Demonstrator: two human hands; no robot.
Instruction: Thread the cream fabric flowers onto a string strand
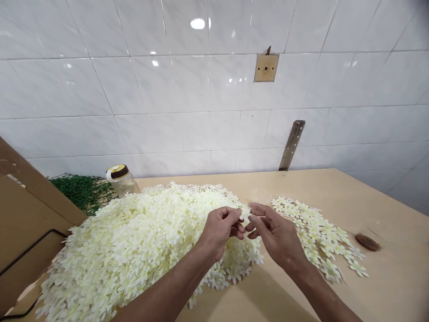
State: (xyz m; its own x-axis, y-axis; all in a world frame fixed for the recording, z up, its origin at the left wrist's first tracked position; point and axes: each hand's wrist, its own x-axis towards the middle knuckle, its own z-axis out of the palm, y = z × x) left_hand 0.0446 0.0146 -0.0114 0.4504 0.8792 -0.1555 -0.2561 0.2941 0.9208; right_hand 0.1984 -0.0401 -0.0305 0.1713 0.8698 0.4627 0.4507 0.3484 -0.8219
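My left hand (219,227) pinches a small white artificial flower (245,213) between thumb and fingers. My right hand (276,232) meets it from the other side, its fingers curled close to the flower's edge. Whatever lies between those right fingertips is too small to make out. Under and left of my hands spreads a large heap of loose cream-white artificial flowers (134,241). To the right, beyond my right hand, a smaller, flatter group of the same flowers (321,235) lies on the wooden table (362,197).
A clear bottle with a brown and yellow lid (122,179) stands behind the heap, beside green netting (78,190). A cardboard box (30,223) is at the left. At the right lies a dark brown oval thing (368,242). A metal bracket (292,145) leans against the tiled wall.
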